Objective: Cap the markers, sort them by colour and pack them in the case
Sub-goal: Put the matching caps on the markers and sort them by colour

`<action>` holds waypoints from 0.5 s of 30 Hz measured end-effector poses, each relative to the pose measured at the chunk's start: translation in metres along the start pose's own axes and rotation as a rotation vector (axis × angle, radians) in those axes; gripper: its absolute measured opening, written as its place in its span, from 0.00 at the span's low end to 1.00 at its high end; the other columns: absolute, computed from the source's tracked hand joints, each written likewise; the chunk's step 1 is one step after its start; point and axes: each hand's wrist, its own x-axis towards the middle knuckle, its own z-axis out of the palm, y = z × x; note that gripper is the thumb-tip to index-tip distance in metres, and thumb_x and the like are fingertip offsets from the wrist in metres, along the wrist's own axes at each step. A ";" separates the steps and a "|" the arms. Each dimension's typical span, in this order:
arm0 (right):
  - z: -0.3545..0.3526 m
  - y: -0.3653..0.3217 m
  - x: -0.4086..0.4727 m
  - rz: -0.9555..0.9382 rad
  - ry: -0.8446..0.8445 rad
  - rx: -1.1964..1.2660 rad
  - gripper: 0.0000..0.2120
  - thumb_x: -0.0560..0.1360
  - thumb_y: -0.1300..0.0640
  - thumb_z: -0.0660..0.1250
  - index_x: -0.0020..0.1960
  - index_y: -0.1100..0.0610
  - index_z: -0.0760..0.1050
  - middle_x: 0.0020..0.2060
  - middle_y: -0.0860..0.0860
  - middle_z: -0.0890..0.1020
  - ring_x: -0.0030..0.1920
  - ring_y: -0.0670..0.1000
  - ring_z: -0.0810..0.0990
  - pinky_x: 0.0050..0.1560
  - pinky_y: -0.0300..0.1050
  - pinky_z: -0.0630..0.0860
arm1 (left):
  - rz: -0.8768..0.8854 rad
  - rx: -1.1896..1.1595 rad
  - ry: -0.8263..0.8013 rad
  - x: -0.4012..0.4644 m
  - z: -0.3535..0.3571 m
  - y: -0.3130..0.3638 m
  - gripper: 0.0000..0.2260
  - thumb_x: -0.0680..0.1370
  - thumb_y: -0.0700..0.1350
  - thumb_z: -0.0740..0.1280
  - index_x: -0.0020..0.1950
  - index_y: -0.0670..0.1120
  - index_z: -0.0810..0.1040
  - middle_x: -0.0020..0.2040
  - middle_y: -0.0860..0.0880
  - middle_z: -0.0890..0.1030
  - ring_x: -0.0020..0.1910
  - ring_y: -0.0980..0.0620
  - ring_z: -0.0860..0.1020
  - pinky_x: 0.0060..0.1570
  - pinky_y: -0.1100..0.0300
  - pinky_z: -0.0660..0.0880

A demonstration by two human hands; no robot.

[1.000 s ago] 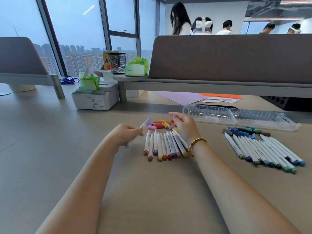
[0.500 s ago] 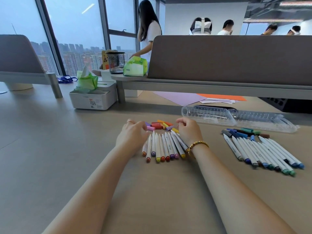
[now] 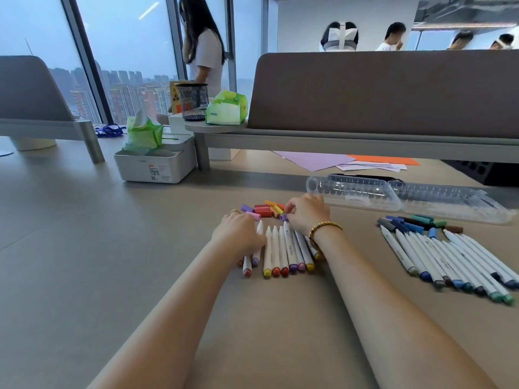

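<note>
A row of white markers with warm-coloured ends [image 3: 282,249] lies side by side on the table, tips pointing away. Behind it sits a pile of loose caps [image 3: 264,210] in red, orange, pink and purple. My left hand [image 3: 238,234] lies over the leftmost markers with its fingers bent down onto them; whether it grips one is hidden. My right hand [image 3: 307,214] pinches a purple cap [image 3: 283,217] just above a marker's tip. To the right lie a row of blue and green markers [image 3: 449,262] and their loose caps [image 3: 415,223]. The clear case [image 3: 393,196] lies open behind them.
A white tissue box [image 3: 153,167] stands at the back left. Purple and orange paper sheets [image 3: 323,160] lie under a grey desk divider [image 3: 379,91]. A mesh pen cup [image 3: 192,101] and a tissue pack stand on a shelf. Several people are behind the divider.
My left hand has laid down the marker it held and moved right onto the row. My right hand has taken a purple cap from the pile.
</note>
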 end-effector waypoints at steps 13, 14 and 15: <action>-0.006 -0.003 0.013 -0.103 -0.062 -0.289 0.19 0.78 0.46 0.60 0.62 0.57 0.74 0.61 0.57 0.72 0.63 0.58 0.66 0.62 0.50 0.64 | -0.005 -0.102 0.021 -0.003 -0.011 0.005 0.06 0.76 0.48 0.64 0.47 0.47 0.77 0.39 0.46 0.77 0.32 0.55 0.72 0.29 0.66 0.68; -0.008 -0.002 0.013 -0.100 -0.057 -0.279 0.19 0.78 0.46 0.60 0.62 0.58 0.74 0.61 0.57 0.72 0.63 0.58 0.67 0.62 0.50 0.64 | -0.015 -0.170 0.028 -0.002 -0.015 0.005 0.07 0.76 0.48 0.64 0.42 0.45 0.75 0.34 0.47 0.73 0.29 0.55 0.69 0.28 0.66 0.65; -0.012 -0.002 0.012 -0.096 -0.050 -0.252 0.18 0.79 0.48 0.60 0.62 0.58 0.73 0.60 0.57 0.73 0.63 0.57 0.68 0.62 0.51 0.65 | -0.021 -0.233 0.034 -0.001 -0.019 0.004 0.10 0.76 0.48 0.64 0.38 0.45 0.73 0.32 0.48 0.70 0.29 0.54 0.67 0.29 0.65 0.64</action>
